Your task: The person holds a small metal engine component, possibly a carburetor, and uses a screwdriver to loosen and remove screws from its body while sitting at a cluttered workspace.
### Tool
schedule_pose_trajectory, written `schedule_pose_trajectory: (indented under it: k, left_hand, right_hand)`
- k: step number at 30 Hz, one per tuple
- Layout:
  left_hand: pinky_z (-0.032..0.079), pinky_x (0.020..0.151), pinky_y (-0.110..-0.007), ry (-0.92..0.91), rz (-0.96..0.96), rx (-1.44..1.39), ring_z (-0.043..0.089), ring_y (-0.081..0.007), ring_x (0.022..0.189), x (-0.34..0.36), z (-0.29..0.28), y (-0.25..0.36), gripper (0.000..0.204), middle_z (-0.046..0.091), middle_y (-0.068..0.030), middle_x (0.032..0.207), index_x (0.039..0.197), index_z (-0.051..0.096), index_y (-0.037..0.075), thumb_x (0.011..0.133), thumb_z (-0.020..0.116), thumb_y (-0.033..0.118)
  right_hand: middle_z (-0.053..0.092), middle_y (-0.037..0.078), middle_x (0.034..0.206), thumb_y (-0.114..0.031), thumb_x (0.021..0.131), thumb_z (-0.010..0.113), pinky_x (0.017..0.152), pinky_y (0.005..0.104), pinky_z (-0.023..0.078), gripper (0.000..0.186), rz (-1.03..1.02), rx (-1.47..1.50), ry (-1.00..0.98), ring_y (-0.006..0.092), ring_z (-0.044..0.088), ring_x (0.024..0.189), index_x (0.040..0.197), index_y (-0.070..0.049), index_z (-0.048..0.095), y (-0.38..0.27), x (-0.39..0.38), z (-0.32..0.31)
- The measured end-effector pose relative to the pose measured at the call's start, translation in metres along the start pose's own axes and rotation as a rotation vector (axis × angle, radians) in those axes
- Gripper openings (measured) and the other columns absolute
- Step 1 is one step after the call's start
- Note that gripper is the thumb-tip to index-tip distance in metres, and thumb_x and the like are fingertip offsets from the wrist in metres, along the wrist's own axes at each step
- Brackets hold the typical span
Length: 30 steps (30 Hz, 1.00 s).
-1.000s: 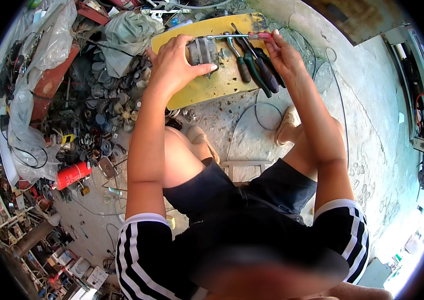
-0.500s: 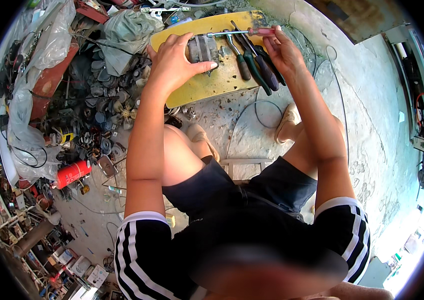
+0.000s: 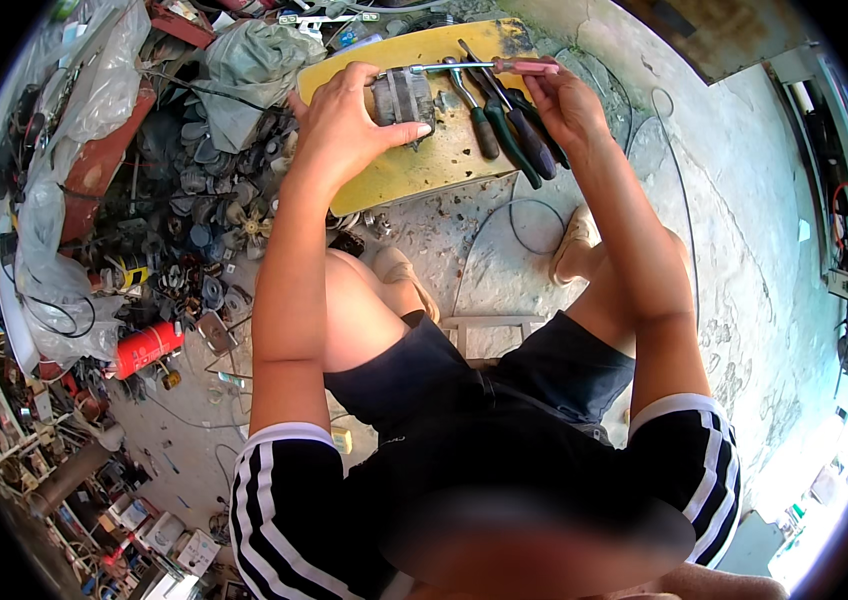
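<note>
My left hand grips a dark grey cylindrical motor-like part lying on its side, fingers at its far left and thumb on its near side. In my right hand is a nut driver with a reddish translucent handle, pinched between thumb and fingers. Its metal shaft runs leftward, level with the board, to the upper right end of the part. Under both is a yellow board. Pliers with dark green handles and a dark-handled tool lie on it below the shaft, beside another green-handled tool.
Heaped scrap parts crowd the floor at left, with plastic bags and a red cylinder. A cable loops across the concrete near my foot. A metal cabinet stands at far right.
The nut driver and my right hand have shifted very slightly, the handle showing a little lower and turned in my fingers. My left hand keeps its grip on the part.
</note>
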<state>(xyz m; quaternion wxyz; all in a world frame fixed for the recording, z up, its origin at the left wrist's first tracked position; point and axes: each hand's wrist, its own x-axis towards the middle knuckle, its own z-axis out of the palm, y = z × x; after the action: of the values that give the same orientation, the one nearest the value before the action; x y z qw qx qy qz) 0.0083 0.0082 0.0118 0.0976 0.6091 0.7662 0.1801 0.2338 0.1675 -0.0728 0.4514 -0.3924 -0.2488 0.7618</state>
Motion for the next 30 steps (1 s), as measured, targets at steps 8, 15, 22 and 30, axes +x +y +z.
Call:
schedule_pose_trajectory:
  k: [8, 15, 22, 30]
  left_hand:
    - [0.01, 0.11, -0.066, 0.081, 0.072, 0.027, 0.056, -0.0303, 0.118, 0.0, 0.008, -0.004, 0.081, 0.062, -0.0141, 0.119, 0.124, 0.054, 0.009, 0.063, 0.082, 0.053]
    - [0.012, 0.111, -0.064, 0.012, 0.035, 0.016, 0.05, -0.0335, 0.125, 0.0, 0.004, -0.001, 0.087, 0.056, -0.017, 0.131, 0.13, 0.052, 0.009, 0.063, 0.081, 0.055]
    - [0.012, 0.111, -0.065, 0.017, 0.043, 0.014, 0.05, -0.0338, 0.126, -0.001, 0.003, -0.001, 0.087, 0.055, -0.017, 0.132, 0.13, 0.052, 0.009, 0.063, 0.081, 0.055]
    - [0.036, 0.102, -0.042, 0.021, 0.03, -0.173, 0.06, -0.0253, 0.113, 0.009, 0.006, -0.02, 0.068, 0.065, -0.0123, 0.119, 0.124, 0.06, 0.007, 0.076, 0.075, 0.052]
  right_hand:
    - [0.06, 0.009, 0.108, -0.023, 0.099, 0.055, 0.09, 0.0278, 0.057, 0.025, 0.089, 0.064, 0.024, 0.0182, 0.062, 0.102, 0.11, -0.001, 0.055, -0.004, -0.004, 0.008]
    - [0.063, 0.009, 0.11, -0.021, 0.097, 0.06, 0.088, 0.0255, 0.056, 0.031, 0.074, -0.082, -0.019, 0.0161, 0.063, 0.1, 0.118, 0.001, 0.055, 0.0, -0.003, 0.004]
    - [0.063, 0.009, 0.108, -0.012, 0.095, 0.062, 0.086, 0.0247, 0.057, 0.033, -0.141, -0.214, -0.08, 0.0164, 0.065, 0.093, 0.123, 0.003, 0.053, -0.008, -0.001, 0.001]
    - [0.062, 0.01, 0.113, -0.017, 0.1, 0.053, 0.092, 0.0239, 0.055, 0.033, -0.146, -0.165, -0.054, 0.0163, 0.063, 0.102, 0.125, 0.004, 0.051, -0.026, 0.001, -0.01]
